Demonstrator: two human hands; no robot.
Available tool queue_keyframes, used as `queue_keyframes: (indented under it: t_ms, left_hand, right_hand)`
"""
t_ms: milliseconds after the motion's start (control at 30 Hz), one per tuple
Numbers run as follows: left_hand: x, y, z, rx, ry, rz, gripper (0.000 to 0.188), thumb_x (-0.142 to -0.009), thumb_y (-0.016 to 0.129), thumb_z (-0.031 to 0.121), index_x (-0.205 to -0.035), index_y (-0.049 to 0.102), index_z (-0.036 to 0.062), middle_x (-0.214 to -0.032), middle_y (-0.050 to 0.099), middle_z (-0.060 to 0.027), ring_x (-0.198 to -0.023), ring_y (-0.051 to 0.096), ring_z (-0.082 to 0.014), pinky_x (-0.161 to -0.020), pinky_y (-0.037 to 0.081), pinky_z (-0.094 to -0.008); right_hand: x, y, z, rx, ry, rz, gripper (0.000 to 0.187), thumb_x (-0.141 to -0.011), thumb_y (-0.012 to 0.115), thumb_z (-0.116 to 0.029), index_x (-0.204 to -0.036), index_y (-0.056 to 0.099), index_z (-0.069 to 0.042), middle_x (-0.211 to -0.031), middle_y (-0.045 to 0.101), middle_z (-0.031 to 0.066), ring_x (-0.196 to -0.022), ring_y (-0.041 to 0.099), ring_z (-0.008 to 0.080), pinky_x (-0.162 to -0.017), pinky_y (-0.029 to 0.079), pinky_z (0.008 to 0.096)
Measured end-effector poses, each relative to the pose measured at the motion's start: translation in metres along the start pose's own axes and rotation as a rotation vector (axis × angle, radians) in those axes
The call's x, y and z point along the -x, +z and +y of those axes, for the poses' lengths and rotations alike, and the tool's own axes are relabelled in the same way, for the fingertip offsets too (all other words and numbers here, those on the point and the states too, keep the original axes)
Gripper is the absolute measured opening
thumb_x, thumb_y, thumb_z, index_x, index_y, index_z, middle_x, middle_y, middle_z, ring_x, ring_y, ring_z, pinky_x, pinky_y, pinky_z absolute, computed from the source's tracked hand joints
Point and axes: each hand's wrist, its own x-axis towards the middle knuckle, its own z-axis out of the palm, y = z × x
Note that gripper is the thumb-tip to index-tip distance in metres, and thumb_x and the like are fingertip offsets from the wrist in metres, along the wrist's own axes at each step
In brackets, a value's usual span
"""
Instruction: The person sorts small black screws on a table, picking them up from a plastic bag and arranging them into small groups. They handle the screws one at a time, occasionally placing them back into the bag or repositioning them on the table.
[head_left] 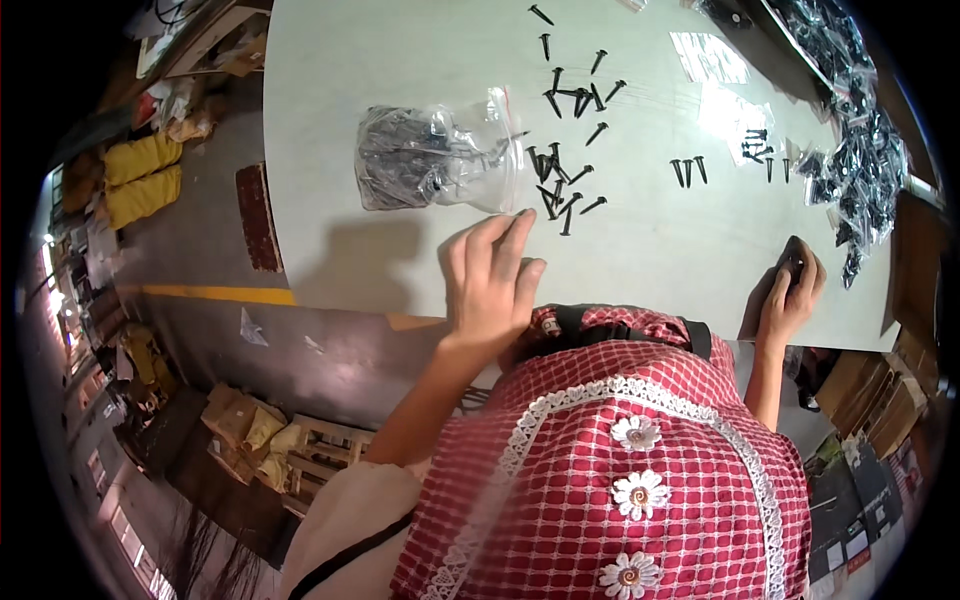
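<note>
My left hand [492,280] lies on the pale table [640,260] near its front edge, fingers apart, fingertips just below a clear plastic bag [435,155] full of black screws. Loose black screws [565,185] are scattered right above the fingertips. My right hand [792,292] rests at the table's front right edge, fingers curled around a small dark object that I cannot make out. Three black screws [689,171] stand apart in the middle of the table.
Small clear bags [735,115] lie at the far right, beside a large pile of filled screw bags [865,150]. Cardboard boxes [245,430] and a yellow floor line [215,294] are on the left floor. My red checked top fills the bottom.
</note>
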Motion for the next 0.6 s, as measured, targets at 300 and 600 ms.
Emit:
queue_keyframes:
  t_ms: [300,600]
  left_hand:
    - [0.0084,0.0034,0.0002,-0.034,0.002,-0.004,0.051,-0.091,0.069,0.015,-0.142,0.062,0.0099,-0.138,0.053,-0.0113,-0.126,0.042,-0.0307,-0.11,0.032,-0.0449]
    - [0.0076,0.003,0.0056,-0.12,0.016,-0.023,0.046,-0.096,0.065,0.018,-0.142,0.066,0.0189,-0.137,0.051,-0.0099,-0.126,0.04,-0.0293,-0.111,0.029,-0.0451]
  right_hand:
    - [-0.0003,0.0002,-0.0016,0.013,0.008,0.006,0.041,-0.095,0.058,-0.006,-0.135,0.065,-0.005,-0.129,0.061,0.0157,-0.12,0.06,0.0329,-0.103,0.05,0.0422]
    - [-0.0009,-0.0001,-0.0039,0.007,0.015,0.003,0.042,-0.094,0.057,-0.005,-0.135,0.065,-0.006,-0.129,0.06,0.0153,-0.121,0.059,0.0327,-0.103,0.049,0.0422]
